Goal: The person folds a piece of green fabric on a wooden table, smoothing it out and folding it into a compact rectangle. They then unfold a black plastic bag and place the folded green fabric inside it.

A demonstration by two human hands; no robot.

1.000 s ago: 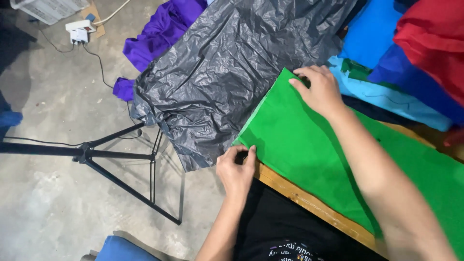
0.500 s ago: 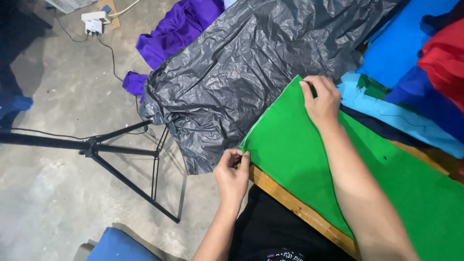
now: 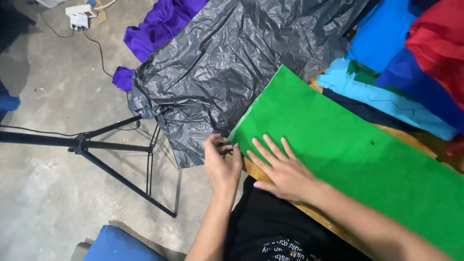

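Note:
A green fabric sheet [image 3: 348, 145] lies flat along a wooden table [image 3: 411, 137]. My left hand [image 3: 221, 164] pinches the sheet's near left corner between thumb and fingers. My right hand [image 3: 285, 169] rests flat, fingers spread, on the green fabric just beside that corner. A crumpled black plastic sheet [image 3: 227, 72] lies past the green fabric's left end and hangs off the table.
Purple cloth [image 3: 159, 24] lies on the concrete floor beyond the plastic. Blue [image 3: 382, 34], light blue [image 3: 386, 104] and red [image 3: 437, 46] fabrics pile at the right. A black tripod [image 3: 111, 154] stands on the floor at left, with a white power strip [image 3: 79, 17] and a blue seat [image 3: 118, 244].
My right hand has slid from the green sheet's far corner back to the near edge, beside my left hand. The view has shifted so the fabric sits further right.

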